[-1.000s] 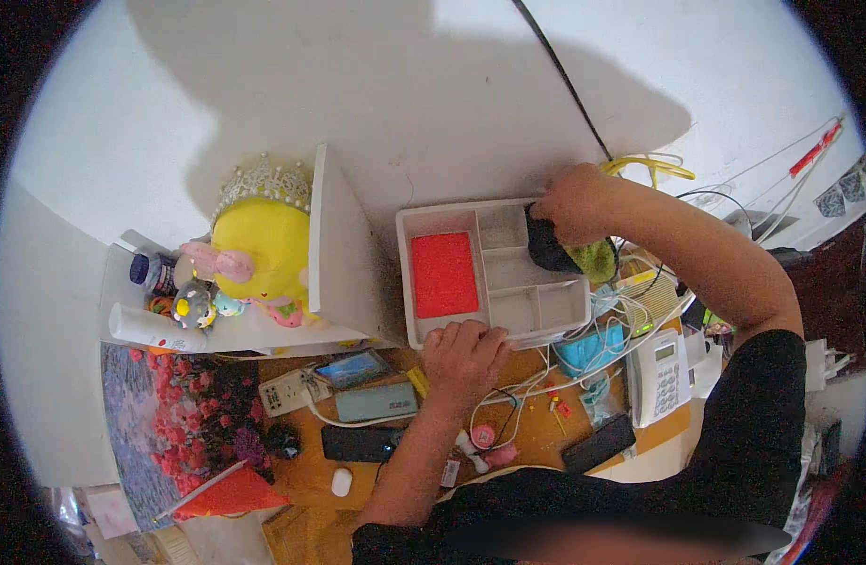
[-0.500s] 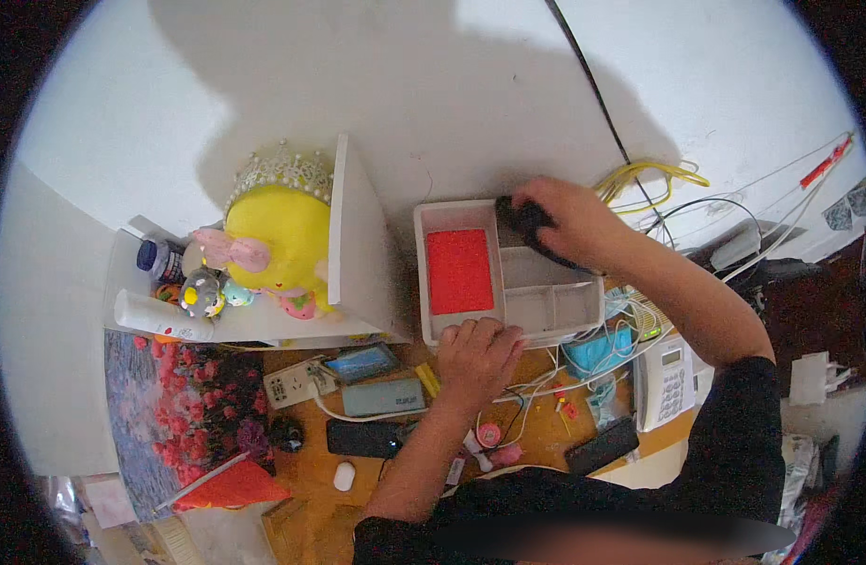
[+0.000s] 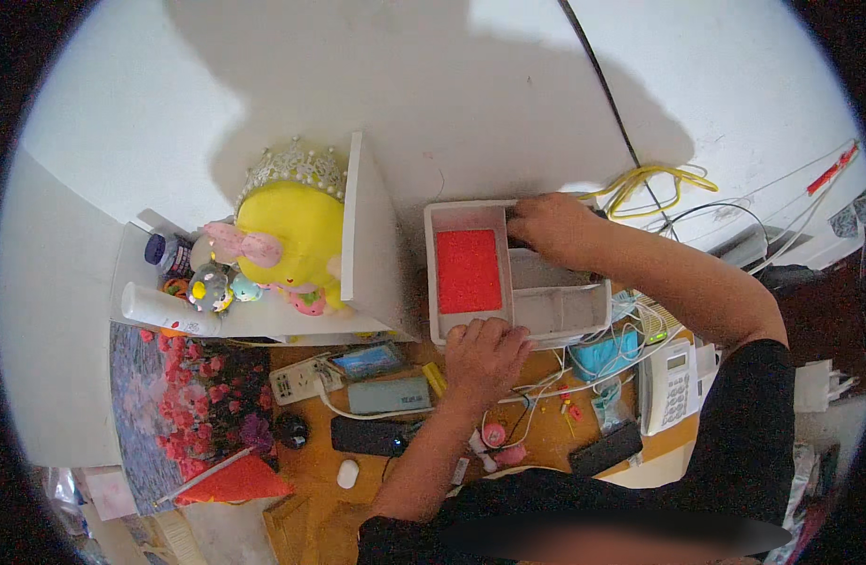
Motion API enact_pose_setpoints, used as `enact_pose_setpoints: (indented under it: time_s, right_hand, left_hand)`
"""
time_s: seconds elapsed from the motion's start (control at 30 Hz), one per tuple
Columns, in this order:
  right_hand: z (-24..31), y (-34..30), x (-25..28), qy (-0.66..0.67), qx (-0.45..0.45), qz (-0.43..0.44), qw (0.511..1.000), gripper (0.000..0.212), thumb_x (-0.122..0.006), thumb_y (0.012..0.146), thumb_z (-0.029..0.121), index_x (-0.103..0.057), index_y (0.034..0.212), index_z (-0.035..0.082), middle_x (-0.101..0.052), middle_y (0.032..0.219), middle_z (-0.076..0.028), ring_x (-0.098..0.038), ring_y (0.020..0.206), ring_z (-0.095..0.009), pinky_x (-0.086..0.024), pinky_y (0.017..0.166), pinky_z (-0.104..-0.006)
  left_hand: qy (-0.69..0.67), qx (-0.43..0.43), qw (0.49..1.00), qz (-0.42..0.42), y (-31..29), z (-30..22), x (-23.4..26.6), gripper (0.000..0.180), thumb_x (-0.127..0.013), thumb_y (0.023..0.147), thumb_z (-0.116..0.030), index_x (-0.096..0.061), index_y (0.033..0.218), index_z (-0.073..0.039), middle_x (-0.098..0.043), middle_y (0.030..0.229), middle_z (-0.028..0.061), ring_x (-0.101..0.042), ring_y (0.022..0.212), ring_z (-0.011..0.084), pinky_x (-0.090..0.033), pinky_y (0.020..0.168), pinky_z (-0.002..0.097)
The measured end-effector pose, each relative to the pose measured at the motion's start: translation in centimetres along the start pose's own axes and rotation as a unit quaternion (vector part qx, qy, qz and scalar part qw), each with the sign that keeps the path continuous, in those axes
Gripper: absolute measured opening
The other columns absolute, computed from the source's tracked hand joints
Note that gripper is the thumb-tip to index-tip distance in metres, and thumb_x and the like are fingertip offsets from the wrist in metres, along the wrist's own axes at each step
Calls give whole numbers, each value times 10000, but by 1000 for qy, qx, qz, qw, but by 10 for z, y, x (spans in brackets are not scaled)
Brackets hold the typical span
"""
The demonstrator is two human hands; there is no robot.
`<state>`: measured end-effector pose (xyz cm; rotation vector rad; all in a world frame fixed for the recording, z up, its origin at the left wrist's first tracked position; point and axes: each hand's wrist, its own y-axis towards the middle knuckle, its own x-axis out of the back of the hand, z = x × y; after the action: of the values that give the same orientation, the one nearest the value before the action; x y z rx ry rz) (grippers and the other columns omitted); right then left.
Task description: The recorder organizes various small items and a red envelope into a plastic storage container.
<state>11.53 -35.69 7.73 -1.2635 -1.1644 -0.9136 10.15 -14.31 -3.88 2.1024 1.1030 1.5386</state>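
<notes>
A white divided storage box (image 3: 442, 325) stands against the wall, with a red flat rectangular item (image 3: 467, 271) in its left compartment. Bent over the box's front rim, the fingers of my left hand (image 3: 485, 363) grip it. My right hand (image 3: 557, 231) reaches into the back compartment, its fingers curled round a black elongated object. Only a dark sliver of that object shows beside the fingertips, and I cannot tell its kind. The smaller front-right compartments show bare floors.
Left of the box rises a white shelf panel (image 3: 358, 226), beside a yellow plush toy (image 3: 296, 231) wearing a crown. Tangled white cables, a blue pouch (image 3: 607, 356) and a desk telephone (image 3: 673, 386) lie to the right. Phones and a power strip (image 3: 306, 379) are in front.
My right hand has lowered the black object from above the box into the back compartment, where the hand now mostly hides it. My left hand keeps its place on the rim.
</notes>
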Motion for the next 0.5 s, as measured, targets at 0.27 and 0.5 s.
enact_pose_setpoints:
  time_s: [0.27, 0.5]
  right_hand:
    - [-6, -30, 14, 10, -34, -182, 983, 180, -661, 738, 107, -608, 889, 25, -614, 846, -126, -619, 855, -333, -497, 764, -421]
    - [-17, -18, -10, 23, 119, -24, 992, 417, -594, 746, 130, -602, 1149, 24, -646, 1084, -140, -562, 952, -304, -423, 907, -424]
  left_hand:
    - [7, -2, 1000, 10, 2, -1, 2, 237, -754, 669, -252, -686, 886, -185, -576, 841, -4, -548, 752, 201, -364, 667, 385]
    - [-2, 4, 1000, 11, 1, -2, 3, 212, -736, 701, -243, -675, 891, -171, -562, 847, -5, -541, 766, 199, -361, 678, 383]
